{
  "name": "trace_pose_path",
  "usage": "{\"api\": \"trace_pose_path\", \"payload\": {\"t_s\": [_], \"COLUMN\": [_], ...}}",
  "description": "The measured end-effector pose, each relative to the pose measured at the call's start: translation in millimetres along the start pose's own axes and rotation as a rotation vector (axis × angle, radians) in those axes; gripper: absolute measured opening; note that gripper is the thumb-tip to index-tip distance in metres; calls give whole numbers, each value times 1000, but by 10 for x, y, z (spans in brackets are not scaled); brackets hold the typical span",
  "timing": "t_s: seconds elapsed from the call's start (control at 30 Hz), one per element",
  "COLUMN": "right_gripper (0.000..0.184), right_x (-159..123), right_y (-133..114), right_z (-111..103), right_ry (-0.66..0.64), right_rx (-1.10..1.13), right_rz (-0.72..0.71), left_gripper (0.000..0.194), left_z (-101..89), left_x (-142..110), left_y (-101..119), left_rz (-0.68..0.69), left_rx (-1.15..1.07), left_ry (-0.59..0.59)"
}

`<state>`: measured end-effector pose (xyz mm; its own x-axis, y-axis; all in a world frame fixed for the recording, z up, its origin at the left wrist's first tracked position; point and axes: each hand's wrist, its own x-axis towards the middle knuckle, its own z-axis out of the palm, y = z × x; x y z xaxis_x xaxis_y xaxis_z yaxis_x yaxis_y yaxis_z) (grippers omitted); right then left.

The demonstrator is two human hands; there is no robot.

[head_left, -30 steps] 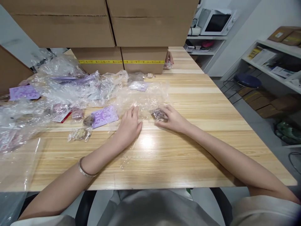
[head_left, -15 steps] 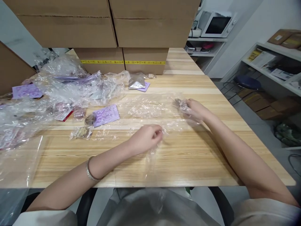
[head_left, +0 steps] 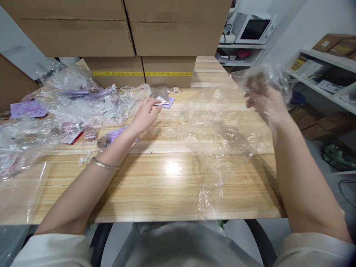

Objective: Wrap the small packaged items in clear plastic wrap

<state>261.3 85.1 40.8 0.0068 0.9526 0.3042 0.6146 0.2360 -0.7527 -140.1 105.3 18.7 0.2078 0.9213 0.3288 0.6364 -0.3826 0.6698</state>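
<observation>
My left hand [head_left: 147,115] reaches across the table. Its thumb and fingers close on the near edge of a silver pouch [head_left: 159,92]; a small purple packet [head_left: 170,102] lies beside it. Raised above the table's far right side, my right hand [head_left: 264,97] is smeared by motion and holds bunched clear plastic wrap [head_left: 280,79]. More of this thin film trails over the tabletop towards the front edge. Under my left forearm, a purple packet [head_left: 118,132] and a small round wrapped item [head_left: 104,141] are partly hidden.
Crumpled clear plastic [head_left: 83,100] with mixed packets covers the left of the table [head_left: 167,193]. Large cardboard boxes [head_left: 172,37] stand along the back, with yellow tape on the lower ones [head_left: 168,73]. A microwave [head_left: 254,29] and shelves are beyond, to the right.
My left hand has left the film and moved forward to the silver pouch. My right hand has lifted and swung away to the right, pulling the plastic wrap with it.
</observation>
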Motion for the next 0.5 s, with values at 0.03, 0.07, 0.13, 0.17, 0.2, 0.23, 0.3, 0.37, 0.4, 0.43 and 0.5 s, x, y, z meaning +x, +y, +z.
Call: {"api": "trace_pose_path", "payload": {"t_s": [0.03, 0.07, 0.13, 0.17, 0.2, 0.23, 0.3, 0.37, 0.4, 0.43, 0.5], "right_gripper": [35, 35, 38, 41, 45, 49, 54, 55, 54, 51, 45], "right_x": [-33, -68, -133, -159, -180, -195, -203, -181, -160, -134, -78], "right_y": [-62, -126, -241, -285, -316, -330, -300, -194, -118, -34, 132], "right_z": [90, 186, 354, 414, 454, 477, 482, 458, 441, 423, 374], "right_ry": [16, -22, -182, -258, -335, -401, -532, -614, -623, -615, -546], "right_rx": [63, 86, 127, 146, 158, 156, 102, -20, -102, -198, -401], "right_rz": [6, 2, 17, 35, 58, 80, 95, 62, 46, 46, 66], "left_gripper": [37, 41, 47, 51, 57, 64, 73, 66, 62, 60, 62], "left_z": [38, 91, 219, 283, 338, 380, 415, 386, 358, 325, 264], "left_x": [106, 184, 257, 259, 241, 206, 95, -57, -144, -238, -439], "left_y": [-108, -190, -269, -270, -252, -220, -135, -43, 1, 45, 136], "left_rz": [-74, -121, -156, -150, -129, -97, -15, 63, 81, 82, 26], "left_rx": [-50, -93, -98, -43, 53, 174, 416, 582, 638, 697, 823], "left_ry": [-36, -86, -168, -212, -251, -288, -354, -419, -462, -509, -597]}}
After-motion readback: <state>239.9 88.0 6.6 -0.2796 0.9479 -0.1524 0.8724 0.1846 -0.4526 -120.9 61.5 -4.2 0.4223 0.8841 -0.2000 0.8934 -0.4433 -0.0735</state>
